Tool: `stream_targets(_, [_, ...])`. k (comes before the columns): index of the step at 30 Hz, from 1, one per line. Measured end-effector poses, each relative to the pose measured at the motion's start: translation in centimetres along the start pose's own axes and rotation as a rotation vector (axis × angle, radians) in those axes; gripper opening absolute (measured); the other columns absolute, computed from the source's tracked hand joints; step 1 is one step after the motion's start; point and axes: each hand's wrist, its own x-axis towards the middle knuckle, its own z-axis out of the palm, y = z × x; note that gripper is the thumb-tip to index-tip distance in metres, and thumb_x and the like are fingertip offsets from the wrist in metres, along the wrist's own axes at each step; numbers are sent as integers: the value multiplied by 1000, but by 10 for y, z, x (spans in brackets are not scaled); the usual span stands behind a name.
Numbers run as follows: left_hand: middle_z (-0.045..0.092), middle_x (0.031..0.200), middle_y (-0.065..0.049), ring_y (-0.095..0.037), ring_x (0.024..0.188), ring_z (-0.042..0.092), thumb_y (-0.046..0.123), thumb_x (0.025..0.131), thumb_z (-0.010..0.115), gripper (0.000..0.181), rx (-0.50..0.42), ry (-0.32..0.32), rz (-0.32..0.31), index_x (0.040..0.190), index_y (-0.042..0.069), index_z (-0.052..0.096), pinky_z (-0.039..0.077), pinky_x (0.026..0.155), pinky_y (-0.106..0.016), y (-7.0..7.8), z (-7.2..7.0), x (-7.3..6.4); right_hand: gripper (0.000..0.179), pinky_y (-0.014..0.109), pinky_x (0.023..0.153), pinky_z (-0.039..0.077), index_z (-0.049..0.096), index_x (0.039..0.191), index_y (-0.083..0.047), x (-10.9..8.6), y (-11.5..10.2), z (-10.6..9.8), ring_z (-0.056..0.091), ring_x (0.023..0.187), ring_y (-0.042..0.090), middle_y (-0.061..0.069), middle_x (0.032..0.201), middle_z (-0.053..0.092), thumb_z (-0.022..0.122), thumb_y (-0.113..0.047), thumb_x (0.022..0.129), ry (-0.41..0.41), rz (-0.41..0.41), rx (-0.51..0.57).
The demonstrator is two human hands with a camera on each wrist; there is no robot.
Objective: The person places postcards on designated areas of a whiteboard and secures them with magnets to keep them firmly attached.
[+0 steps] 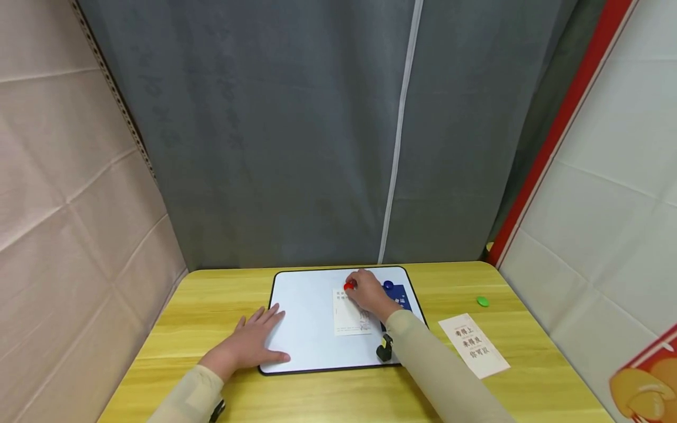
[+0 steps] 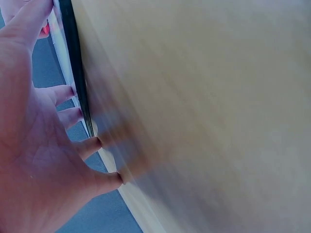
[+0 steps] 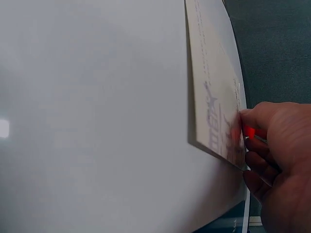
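A whiteboard (image 1: 304, 317) with a black rim lies on the table. On it is a white card (image 1: 346, 320) printed with characters and a small drawing. My right hand (image 1: 370, 292) pinches a round red magnet (image 1: 348, 286) at the card's top edge; the right wrist view shows the magnet (image 3: 250, 131) between thumb and fingers. Partly hidden behind that arm is a dark blue card (image 1: 403, 296), with a blue magnet (image 1: 388, 285) at its top. Fingers spread, my left hand (image 1: 251, 343) rests at the board's left edge, its thumb and fingertips touching the rim (image 2: 75, 58).
Right of the board, a pale card (image 1: 473, 345) with large characters lies on the wooden table (image 1: 222, 299). A green magnet (image 1: 482, 301) sits behind it. A grey curtain (image 1: 275, 147) hangs at the back, with pale cloth walls on both sides.
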Motion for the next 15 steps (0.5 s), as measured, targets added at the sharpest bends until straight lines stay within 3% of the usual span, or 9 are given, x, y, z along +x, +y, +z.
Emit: stream_targets(15, [27, 182, -12, -53, 163, 24, 77, 84, 83, 117, 1, 0, -1, 171, 11, 42, 14, 121, -87, -1, 1, 1, 20, 38, 94, 59, 79, 122, -10, -2, -1, -1, 59, 101, 21, 2, 108, 64, 79, -13, 102, -5, 19, 31])
